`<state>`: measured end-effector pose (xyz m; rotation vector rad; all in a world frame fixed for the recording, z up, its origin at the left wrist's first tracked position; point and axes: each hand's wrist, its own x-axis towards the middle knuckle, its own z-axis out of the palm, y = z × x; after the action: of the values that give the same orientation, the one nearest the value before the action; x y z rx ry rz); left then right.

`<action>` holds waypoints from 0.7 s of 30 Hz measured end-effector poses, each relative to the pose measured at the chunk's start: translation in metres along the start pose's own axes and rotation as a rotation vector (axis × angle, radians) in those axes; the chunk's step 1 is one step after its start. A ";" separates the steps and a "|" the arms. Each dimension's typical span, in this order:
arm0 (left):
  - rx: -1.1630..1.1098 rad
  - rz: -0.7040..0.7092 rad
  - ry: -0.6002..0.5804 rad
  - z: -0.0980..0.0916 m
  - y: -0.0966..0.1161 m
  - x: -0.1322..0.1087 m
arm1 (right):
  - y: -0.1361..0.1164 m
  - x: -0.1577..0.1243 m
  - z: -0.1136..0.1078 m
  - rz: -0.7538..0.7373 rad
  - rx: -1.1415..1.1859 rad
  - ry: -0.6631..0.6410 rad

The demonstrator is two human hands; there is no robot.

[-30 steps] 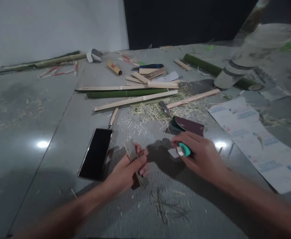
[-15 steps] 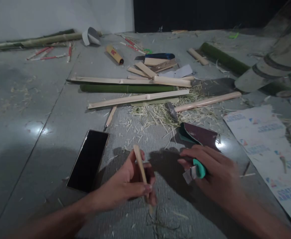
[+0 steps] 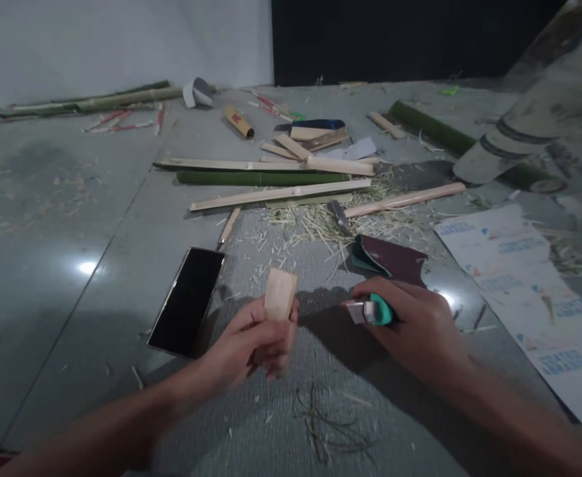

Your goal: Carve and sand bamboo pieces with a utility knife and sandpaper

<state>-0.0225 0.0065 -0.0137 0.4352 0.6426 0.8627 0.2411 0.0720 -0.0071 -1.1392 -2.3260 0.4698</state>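
Observation:
My left hand (image 3: 266, 341) is closed around a short, pale bamboo piece (image 3: 278, 295), whose flat broad face is turned up toward me. To its right, my right hand (image 3: 413, 318) grips a utility knife (image 3: 381, 309) with a green handle; its short metal blade points left toward the bamboo piece, with a gap between them. The rest of the knife is hidden in my fist. A folded sheet of sandpaper (image 3: 393, 257), dark red and green, lies just beyond my right hand. Left of my left hand rests a black phone (image 3: 186, 301).
Split bamboo strips (image 3: 281, 192) and a green bamboo length (image 3: 261, 178) lie across the floor ahead. A hammer (image 3: 405, 201) rests on pale shavings (image 3: 311, 225). A printed paper sheet (image 3: 510, 265) spreads at right, near a person's leg (image 3: 500, 146). A wooden-handled tool (image 3: 230, 225) lies behind the phone.
My left hand has turned the bamboo piece from its thin edge to its broad face. My right hand has moved slightly up and left with the knife. The view has shifted a little.

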 end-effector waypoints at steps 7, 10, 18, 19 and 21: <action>0.052 0.032 0.052 0.000 -0.002 0.006 | 0.001 0.000 0.003 0.006 -0.015 0.005; 0.027 0.004 0.084 0.000 0.000 0.007 | 0.001 0.004 0.005 -0.010 -0.028 0.019; 0.087 -0.031 0.115 0.006 0.001 0.002 | -0.008 0.004 0.004 -0.004 -0.044 0.014; 0.115 -0.022 0.121 0.009 0.000 0.003 | -0.011 0.003 0.002 0.004 -0.028 0.011; 0.168 0.001 0.145 0.016 -0.003 0.007 | -0.014 0.001 -0.003 -0.011 0.016 0.022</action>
<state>-0.0060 0.0089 -0.0064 0.5277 0.8527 0.8494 0.2336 0.0652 0.0026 -1.1186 -2.3048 0.4687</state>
